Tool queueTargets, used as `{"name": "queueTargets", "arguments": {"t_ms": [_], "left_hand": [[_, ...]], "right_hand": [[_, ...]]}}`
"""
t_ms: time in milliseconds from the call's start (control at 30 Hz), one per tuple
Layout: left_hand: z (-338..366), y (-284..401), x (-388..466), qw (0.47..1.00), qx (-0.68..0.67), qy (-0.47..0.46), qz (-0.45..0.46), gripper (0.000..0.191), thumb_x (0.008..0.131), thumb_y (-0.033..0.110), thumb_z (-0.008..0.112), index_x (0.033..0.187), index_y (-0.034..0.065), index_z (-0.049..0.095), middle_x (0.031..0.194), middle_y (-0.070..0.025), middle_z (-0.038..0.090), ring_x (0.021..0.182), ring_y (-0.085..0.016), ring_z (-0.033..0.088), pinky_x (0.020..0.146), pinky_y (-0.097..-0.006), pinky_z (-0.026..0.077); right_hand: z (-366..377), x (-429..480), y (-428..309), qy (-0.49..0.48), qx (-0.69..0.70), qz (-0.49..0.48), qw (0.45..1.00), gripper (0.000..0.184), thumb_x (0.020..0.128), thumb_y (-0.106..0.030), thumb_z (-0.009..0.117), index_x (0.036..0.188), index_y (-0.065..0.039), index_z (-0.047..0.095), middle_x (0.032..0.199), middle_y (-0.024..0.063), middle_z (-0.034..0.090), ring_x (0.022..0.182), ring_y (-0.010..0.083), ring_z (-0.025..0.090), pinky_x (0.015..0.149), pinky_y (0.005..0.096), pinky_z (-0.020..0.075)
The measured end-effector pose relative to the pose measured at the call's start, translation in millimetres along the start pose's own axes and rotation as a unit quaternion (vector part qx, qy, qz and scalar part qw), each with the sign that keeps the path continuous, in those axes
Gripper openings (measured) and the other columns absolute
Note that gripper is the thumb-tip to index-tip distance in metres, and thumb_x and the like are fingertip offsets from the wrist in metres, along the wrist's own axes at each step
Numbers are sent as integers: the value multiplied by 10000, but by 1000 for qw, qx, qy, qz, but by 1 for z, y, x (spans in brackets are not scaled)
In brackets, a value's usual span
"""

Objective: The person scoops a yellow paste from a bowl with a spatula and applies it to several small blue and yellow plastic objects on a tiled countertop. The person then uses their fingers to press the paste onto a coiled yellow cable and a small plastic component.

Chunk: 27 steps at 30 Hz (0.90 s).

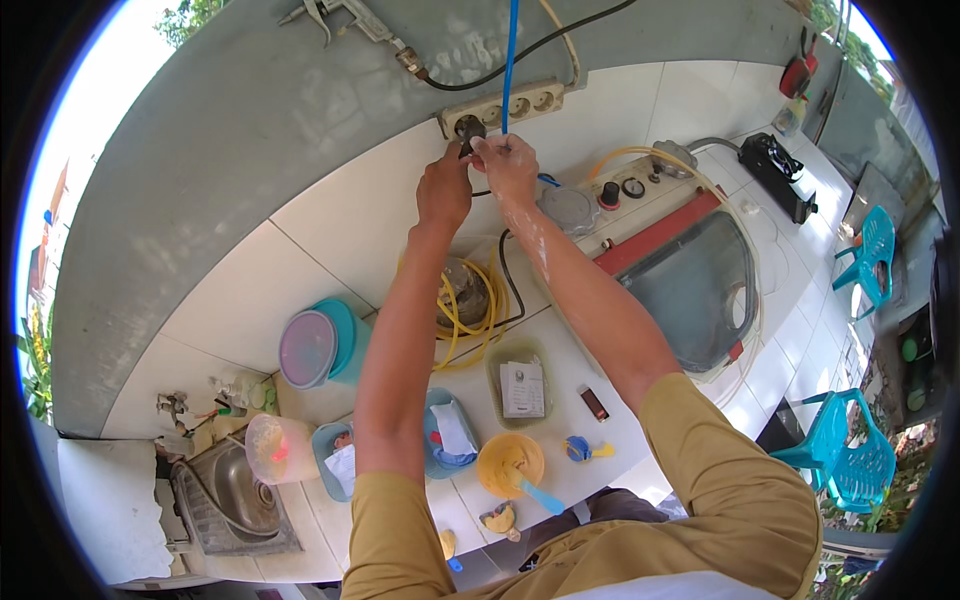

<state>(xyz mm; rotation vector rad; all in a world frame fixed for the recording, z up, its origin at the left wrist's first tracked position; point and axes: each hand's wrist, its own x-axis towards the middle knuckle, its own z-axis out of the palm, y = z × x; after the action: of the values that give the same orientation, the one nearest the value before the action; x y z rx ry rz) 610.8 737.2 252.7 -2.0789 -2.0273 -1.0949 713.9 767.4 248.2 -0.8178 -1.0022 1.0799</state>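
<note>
Both my hands meet at the left end of a cream power strip (pixel 538 103) fixed on the wall. A black electrical plug (pixel 471 127) sits at its end socket; whether it is fully seated cannot be seen. My left hand (pixel 444 189) grips the plug from below, its fingertips partly hidden. My right hand (pixel 511 166) pinches the plug's lower part between thumb and fingers. White residue marks my right hand and forearm. A blue air hose (pixel 512 60) hangs just beside the right hand. Below the hands, a coiled yellow hose (pixel 491 300) lies on the tiled counter.
At right stands a sandblasting cabinet (pixel 679 292) with a clear lid. An air blow gun (pixel 360 22) hangs above. Nearer me are a yellow mixing bowl (pixel 495 457) with a blue-handled spatula (pixel 541 496), a green basket (pixel 551 360) and dental impression trays (pixel 499 517). A steel sink (pixel 240 487) is left.
</note>
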Motion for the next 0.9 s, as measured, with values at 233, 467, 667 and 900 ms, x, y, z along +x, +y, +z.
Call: {"name": "queueTargets", "arguments": {"t_ms": [233,467,667,900], "left_hand": [[12,-12,12,999,-45,-15,-10,184,967,189,517,1083,47,534,835,-262,664,830,-473,634,698,-543,482],[0,-4,14,997,-30,-10,-76,353,945,368,595,1001,20,595,829,-227,690,793,-421,672,701,-492,517],[-20,-11,23,999,9,19,-26,375,911,347,642,1155,63,623,969,-109,718,941,-340,671,806,-418,524],[-17,-17,-6,991,21,134,14,368,862,302,683,1093,33,585,950,-175,677,942,-373,640,802,-482,500]], "right_hand": [[0,20,2,-21,-142,-88,986,201,800,-120,750,789,47,638,613,117,669,616,178,689,595,292,532],[-8,38,-4,-85,-124,-27,988,247,790,-179,767,712,37,677,623,98,690,568,158,687,551,279,540],[-12,43,-1,-143,-112,-58,982,247,843,-175,741,810,64,688,736,137,717,650,172,714,621,267,599],[-9,32,4,-92,-216,-57,970,383,835,-389,716,629,-67,695,539,50,657,483,151,634,480,324,491]]}}
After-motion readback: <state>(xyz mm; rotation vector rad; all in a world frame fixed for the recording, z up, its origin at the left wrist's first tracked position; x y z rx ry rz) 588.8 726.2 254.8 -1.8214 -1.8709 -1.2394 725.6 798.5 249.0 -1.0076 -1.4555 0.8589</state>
